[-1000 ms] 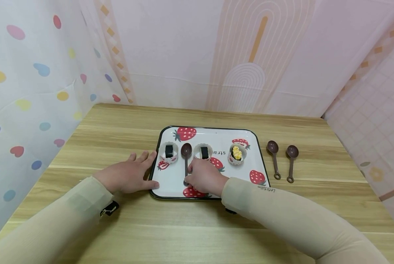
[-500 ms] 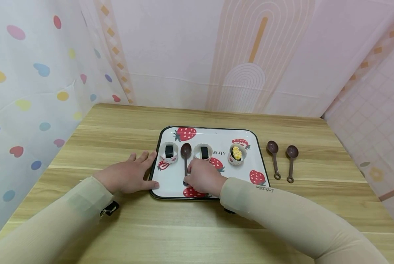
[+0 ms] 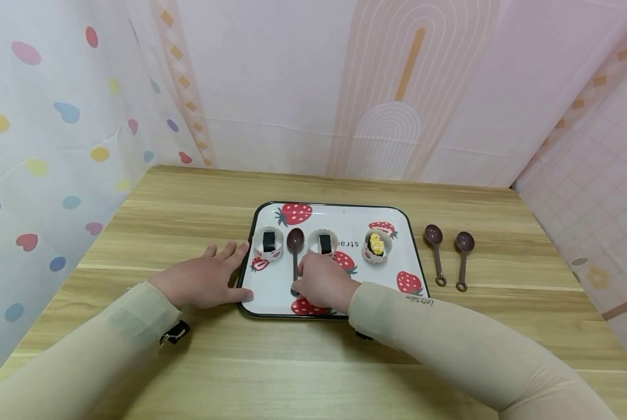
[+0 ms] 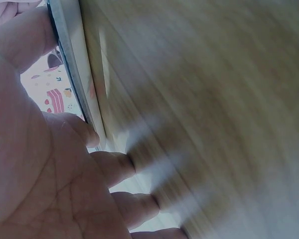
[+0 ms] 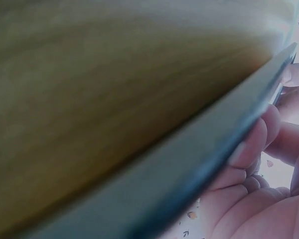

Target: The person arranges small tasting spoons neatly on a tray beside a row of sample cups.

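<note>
My right hand (image 3: 326, 283) pinches the handle end of a brown spoon (image 3: 295, 239), which lies lengthwise on a white strawberry-print tray (image 3: 344, 213). In the right wrist view the curled fingers of my right hand (image 5: 259, 189) show just behind the tray's front wall. My left hand (image 3: 203, 280) rests spread at the tray's left edge, its thumb over the rim. A paper cup (image 3: 271, 255) with a black-wrapped piece stands left of the spoon. Right of the spoon is a similar paper cup (image 3: 313, 240), its front partly hidden by my right hand.
A third paper cup (image 3: 372, 256), holding a piece topped with yellow (image 3: 377, 242), stands on the tray's right half. Two more brown spoons lie on the wooden table (image 3: 507, 251) right of the tray. Curtains (image 3: 271, 87) hang behind the table and along its sides.
The spoon and my right hand have shifted very slightly to the left. My left hand, the tray and the cups have stayed in place.
</note>
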### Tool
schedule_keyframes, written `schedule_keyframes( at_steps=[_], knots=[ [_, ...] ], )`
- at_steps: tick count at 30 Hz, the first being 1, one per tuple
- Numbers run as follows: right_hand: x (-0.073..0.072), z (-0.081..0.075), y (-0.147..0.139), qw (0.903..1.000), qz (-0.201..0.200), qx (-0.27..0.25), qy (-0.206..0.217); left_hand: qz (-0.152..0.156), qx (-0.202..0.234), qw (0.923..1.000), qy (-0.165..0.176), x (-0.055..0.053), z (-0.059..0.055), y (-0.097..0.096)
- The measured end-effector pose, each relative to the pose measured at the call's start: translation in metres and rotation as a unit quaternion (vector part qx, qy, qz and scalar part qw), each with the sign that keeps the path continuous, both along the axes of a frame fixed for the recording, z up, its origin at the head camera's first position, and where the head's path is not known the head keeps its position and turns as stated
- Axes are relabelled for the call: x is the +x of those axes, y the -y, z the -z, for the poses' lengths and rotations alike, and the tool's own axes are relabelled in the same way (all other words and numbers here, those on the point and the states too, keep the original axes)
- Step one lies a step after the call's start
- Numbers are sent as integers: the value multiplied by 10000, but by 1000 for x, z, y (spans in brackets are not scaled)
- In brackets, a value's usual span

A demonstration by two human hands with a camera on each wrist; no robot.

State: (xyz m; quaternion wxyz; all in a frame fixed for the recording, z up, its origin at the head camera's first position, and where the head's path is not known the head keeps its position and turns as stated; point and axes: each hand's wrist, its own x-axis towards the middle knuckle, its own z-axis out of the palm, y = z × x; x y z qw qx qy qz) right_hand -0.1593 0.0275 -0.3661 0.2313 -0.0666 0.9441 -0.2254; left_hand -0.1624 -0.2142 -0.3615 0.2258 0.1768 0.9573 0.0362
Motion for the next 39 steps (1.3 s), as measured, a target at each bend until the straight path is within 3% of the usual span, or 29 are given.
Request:
schedule_keyframes(
  at_steps=[39],
  knots=[
    [2, 0, 0, 9998, -64, 10, -165, -16, 20, 10000, -27, 0, 1, -1]
  ],
)
